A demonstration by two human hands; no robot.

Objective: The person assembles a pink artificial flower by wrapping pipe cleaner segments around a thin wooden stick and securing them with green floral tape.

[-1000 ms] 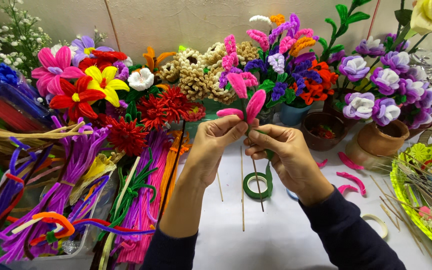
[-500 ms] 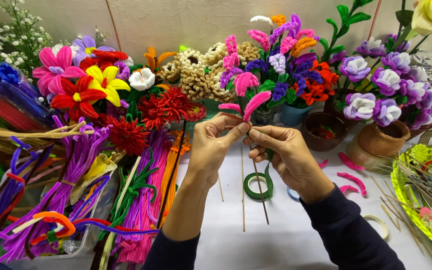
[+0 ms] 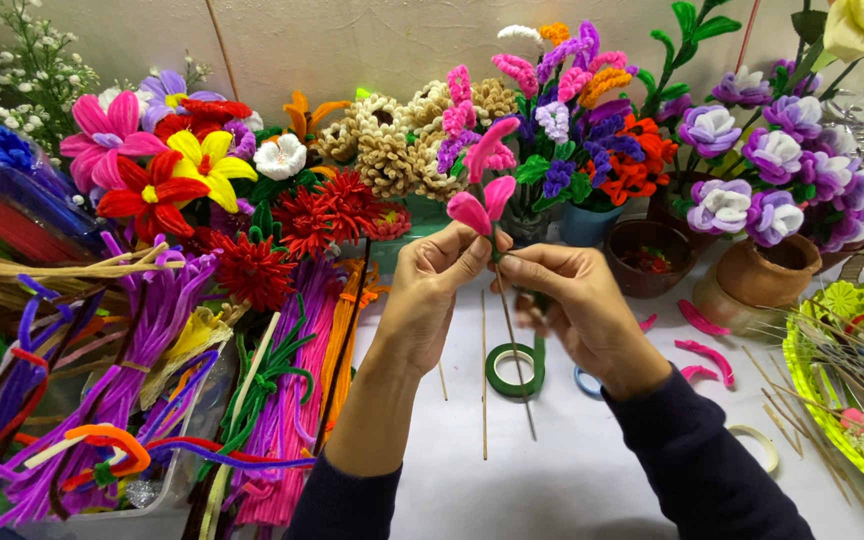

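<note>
— From the head view, what are the hands gripping?
— The left hand [image 3: 430,290] and right hand [image 3: 574,300] are both pinching the pink pipe-cleaner flower [image 3: 482,205] on its stick, above the green tape roll [image 3: 514,370] on the white table [image 3: 572,480].

Left hand [image 3: 430,290] raised, fingertips pinched toward 1 o'clock. Right hand [image 3: 572,300] beside it, fingers curled, pinching toward 10 o'clock. Fingertips nearly touching.

Two hands [image 3: 432,300] [image 3: 577,305]; three tape rolls [image 3: 514,370]; two clay pots [image 3: 772,270].
</note>
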